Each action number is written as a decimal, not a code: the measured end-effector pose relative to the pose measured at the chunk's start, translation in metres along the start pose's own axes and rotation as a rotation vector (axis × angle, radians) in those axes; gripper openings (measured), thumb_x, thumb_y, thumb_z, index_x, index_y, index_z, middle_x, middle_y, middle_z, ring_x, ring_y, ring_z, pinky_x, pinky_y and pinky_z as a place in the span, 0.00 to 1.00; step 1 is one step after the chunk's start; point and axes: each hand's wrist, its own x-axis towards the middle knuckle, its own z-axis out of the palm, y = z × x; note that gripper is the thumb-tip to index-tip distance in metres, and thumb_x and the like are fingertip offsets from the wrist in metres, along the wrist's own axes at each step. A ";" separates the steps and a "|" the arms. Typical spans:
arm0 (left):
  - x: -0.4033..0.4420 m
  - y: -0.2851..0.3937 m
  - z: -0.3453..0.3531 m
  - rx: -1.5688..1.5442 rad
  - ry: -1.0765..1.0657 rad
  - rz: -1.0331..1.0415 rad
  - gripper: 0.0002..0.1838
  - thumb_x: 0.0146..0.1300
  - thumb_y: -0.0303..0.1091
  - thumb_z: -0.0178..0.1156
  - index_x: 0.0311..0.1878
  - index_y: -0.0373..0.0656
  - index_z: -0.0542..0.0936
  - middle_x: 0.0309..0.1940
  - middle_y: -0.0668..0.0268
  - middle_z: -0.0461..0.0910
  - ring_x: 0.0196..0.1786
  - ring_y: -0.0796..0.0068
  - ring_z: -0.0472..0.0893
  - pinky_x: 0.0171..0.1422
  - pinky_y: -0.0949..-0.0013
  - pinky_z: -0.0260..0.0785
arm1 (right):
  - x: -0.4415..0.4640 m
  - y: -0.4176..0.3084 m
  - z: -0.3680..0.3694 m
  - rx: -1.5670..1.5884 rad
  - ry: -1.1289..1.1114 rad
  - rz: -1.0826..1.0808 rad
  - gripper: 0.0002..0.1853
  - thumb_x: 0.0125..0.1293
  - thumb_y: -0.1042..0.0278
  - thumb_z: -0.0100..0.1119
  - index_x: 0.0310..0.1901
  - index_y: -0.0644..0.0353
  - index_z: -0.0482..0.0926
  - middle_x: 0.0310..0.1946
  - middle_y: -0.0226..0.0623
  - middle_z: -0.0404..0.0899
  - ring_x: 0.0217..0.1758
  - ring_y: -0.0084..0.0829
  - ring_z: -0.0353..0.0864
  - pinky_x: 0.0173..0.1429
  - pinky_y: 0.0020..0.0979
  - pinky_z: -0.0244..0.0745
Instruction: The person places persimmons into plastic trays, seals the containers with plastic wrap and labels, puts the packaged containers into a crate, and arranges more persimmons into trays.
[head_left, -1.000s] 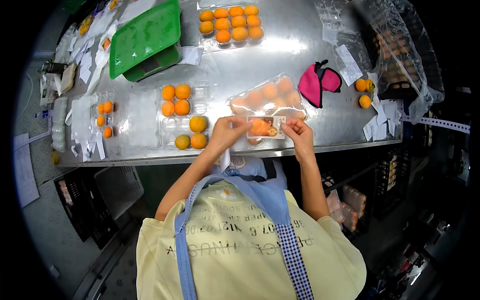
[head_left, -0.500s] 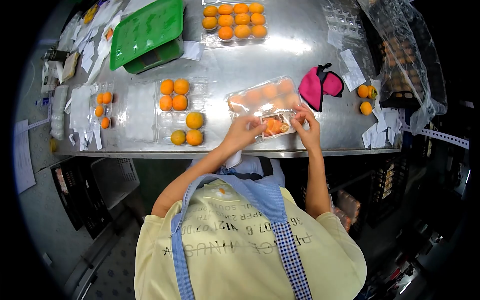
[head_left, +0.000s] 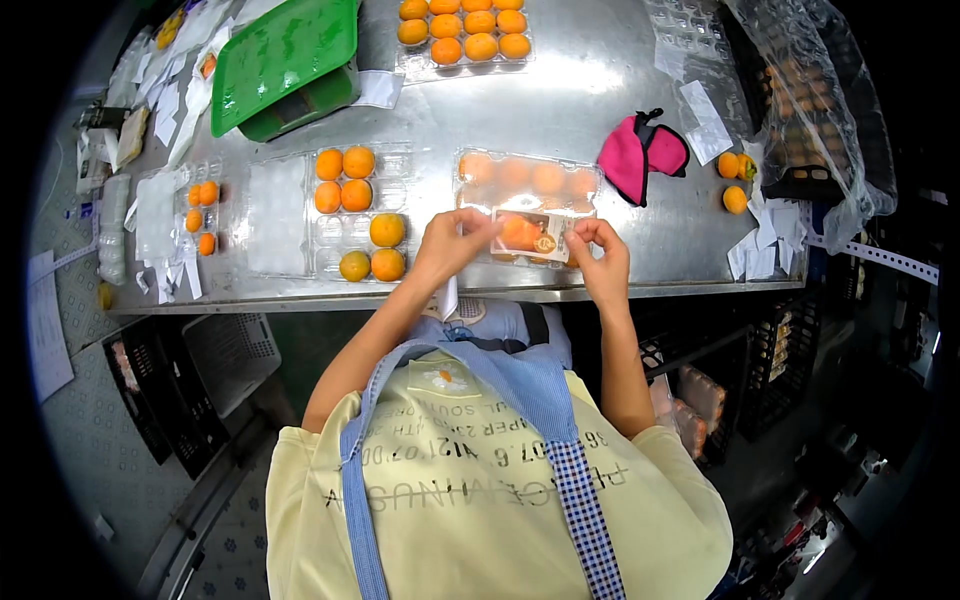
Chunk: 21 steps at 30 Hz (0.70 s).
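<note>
My left hand point(head_left: 450, 245) pinches the left end of a printed label point(head_left: 526, 235) that pictures orange fruit. At the label's right end, the thumb and forefinger of my right hand point(head_left: 603, 258) are closed on it. The label lies over the near side of a closed, clear plastic box point(head_left: 518, 178) filled with orange fruits. Whether the label is stuck down along its whole length I cannot tell. To the left is an open clear tray point(head_left: 345, 230) with several orange fruits in its cups.
A green lidded tub point(head_left: 290, 65) and another filled fruit tray point(head_left: 465, 32) stand farther back. A pink-and-black cloth item point(head_left: 628, 165) lies right of the box. Loose fruits point(head_left: 734, 200), paper slips point(head_left: 765, 235) and a plastic-covered crate point(head_left: 800, 110) occupy the right side.
The box has turned from a slant to nearly square with the table edge. Both hands have shifted left with the label, which now lies across the box's near side.
</note>
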 end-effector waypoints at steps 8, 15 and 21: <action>0.029 -0.003 0.002 0.254 0.163 0.090 0.18 0.56 0.45 0.68 0.32 0.36 0.83 0.24 0.68 0.81 0.24 0.80 0.76 0.31 0.74 0.70 | 0.030 0.020 0.008 -0.133 0.028 0.100 0.12 0.56 0.59 0.65 0.35 0.59 0.82 0.29 0.33 0.80 0.35 0.28 0.78 0.44 0.29 0.72; 0.036 0.000 0.007 0.442 0.193 0.133 0.20 0.54 0.49 0.65 0.29 0.38 0.84 0.26 0.55 0.83 0.31 0.60 0.83 0.40 0.62 0.74 | 0.035 0.022 0.012 -0.275 0.045 0.173 0.11 0.55 0.57 0.63 0.33 0.55 0.83 0.29 0.34 0.80 0.34 0.33 0.79 0.43 0.34 0.72; 0.042 0.000 0.011 0.488 0.235 0.160 0.18 0.55 0.46 0.65 0.27 0.38 0.83 0.22 0.59 0.81 0.27 0.66 0.81 0.35 0.66 0.72 | 0.039 0.009 0.013 -0.349 0.059 0.217 0.11 0.53 0.57 0.63 0.32 0.56 0.83 0.27 0.34 0.80 0.35 0.34 0.79 0.43 0.35 0.73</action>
